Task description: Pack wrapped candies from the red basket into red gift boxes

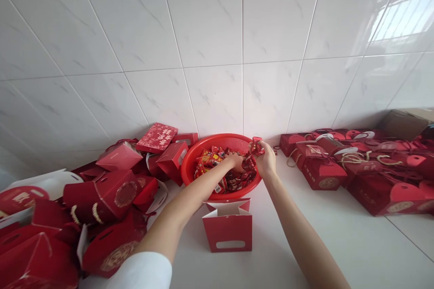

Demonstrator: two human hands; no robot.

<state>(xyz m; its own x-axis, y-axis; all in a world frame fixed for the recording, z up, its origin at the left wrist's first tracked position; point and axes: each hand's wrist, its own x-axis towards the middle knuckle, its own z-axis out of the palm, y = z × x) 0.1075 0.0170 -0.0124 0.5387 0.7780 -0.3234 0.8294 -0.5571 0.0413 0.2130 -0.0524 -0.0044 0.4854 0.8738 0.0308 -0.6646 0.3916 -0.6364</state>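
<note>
A red plastic basket [190,176] full of wrapped candies [210,159] stands against the wall. My left hand [237,162] reaches down among the candies, its fingertips hidden. At the basket's right rim, my right hand [266,159] is closed round some red-wrapped candies [257,146]. An upright red box [228,230] with an open top and a pale oval window stands just in front of the basket, between my forearms.
Many red gift boxes [117,194] are heaped on the left. More red boxes with cord handles [322,167] sit in rows on the right, with a brown carton [407,122] behind. A tiled wall [217,95] rises behind the white table [281,253].
</note>
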